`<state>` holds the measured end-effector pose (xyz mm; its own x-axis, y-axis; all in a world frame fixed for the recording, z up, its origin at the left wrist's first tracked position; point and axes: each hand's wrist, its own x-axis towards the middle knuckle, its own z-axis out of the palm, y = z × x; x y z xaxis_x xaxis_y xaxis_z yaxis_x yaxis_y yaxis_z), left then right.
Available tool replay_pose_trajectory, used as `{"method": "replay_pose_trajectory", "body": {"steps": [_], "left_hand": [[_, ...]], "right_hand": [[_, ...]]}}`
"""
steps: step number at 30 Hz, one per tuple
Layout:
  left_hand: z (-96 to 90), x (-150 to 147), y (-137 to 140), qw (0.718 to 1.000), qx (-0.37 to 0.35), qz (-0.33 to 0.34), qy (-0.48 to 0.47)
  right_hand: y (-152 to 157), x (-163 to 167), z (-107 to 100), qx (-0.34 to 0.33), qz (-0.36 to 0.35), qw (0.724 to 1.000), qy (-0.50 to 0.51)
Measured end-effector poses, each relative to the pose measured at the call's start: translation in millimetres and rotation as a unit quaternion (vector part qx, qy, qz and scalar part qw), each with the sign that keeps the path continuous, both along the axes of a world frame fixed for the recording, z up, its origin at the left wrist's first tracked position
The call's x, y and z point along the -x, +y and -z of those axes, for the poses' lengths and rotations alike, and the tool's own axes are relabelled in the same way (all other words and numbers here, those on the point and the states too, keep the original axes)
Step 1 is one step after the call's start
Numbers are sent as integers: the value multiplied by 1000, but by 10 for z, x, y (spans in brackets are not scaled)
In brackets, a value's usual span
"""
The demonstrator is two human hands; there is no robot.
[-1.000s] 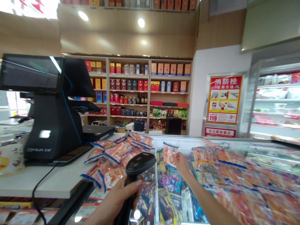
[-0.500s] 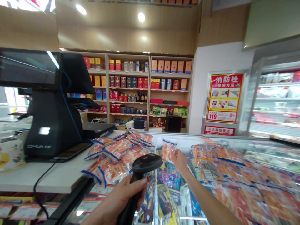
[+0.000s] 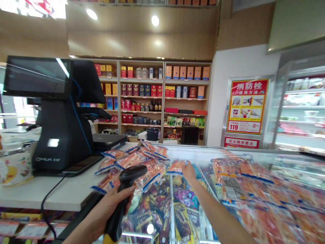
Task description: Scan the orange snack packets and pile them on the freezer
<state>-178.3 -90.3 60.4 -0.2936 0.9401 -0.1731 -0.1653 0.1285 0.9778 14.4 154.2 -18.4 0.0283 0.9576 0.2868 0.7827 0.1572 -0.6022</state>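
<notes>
My left hand (image 3: 111, 206) is wrapped round the handle of a black barcode scanner (image 3: 133, 172), whose head is raised over the front edge of a packet pile. In my right hand (image 3: 189, 173) is a clear packet of orange-pink food (image 3: 177, 166) with a blue edge, gripped by its right end above the freezer. Similar packets (image 3: 132, 159) lie heaped on the white counter (image 3: 61, 200) to the left. More of them (image 3: 269, 184) are spread in rows on the right side. Wrapped ice creams (image 3: 182, 217) fill the freezer compartments below my hands.
A black cash register with a screen (image 3: 38, 76) stands on the counter, its cable (image 3: 47, 200) hanging over the front edge. A white wire divider (image 3: 207, 183) runs through the freezer. Shelves of boxes (image 3: 142, 89) line the back wall, beside a red-and-yellow poster (image 3: 247, 106).
The scanner in my left hand has moved left, away from my right hand. The packet in my right hand has turned from upright to nearly flat and sits slightly lower and further left.
</notes>
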Motion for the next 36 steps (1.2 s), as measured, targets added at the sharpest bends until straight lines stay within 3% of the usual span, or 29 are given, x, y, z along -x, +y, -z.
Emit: {"method": "replay_pose_trajectory", "body": {"steps": [6, 12, 17, 22, 27, 32, 36], "left_hand": [[81, 16, 22, 1000, -18, -7, -25], [106, -155, 57, 1000, -11, 21, -14], [166, -297, 123, 998, -3, 64, -7], [204, -425, 171, 993, -10, 121, -10], [213, -560, 193, 989, 3, 147, -11], [245, -667, 209, 985, -11, 169, -19], [220, -720, 191, 985, -3, 170, -19]], "right_hand": [[11, 374, -16, -6, -59, 998, -31], [-60, 230, -25, 5, -35, 998, -53], [-195, -226, -149, -22, -14, 996, -85], [-356, -1013, -336, -89, 37, 985, -140], [-528, -1711, -378, -74, 96, 974, -192], [-601, -1980, -267, 0, 127, 970, -206], [-560, -1999, -232, 15, 131, 972, -193]]}}
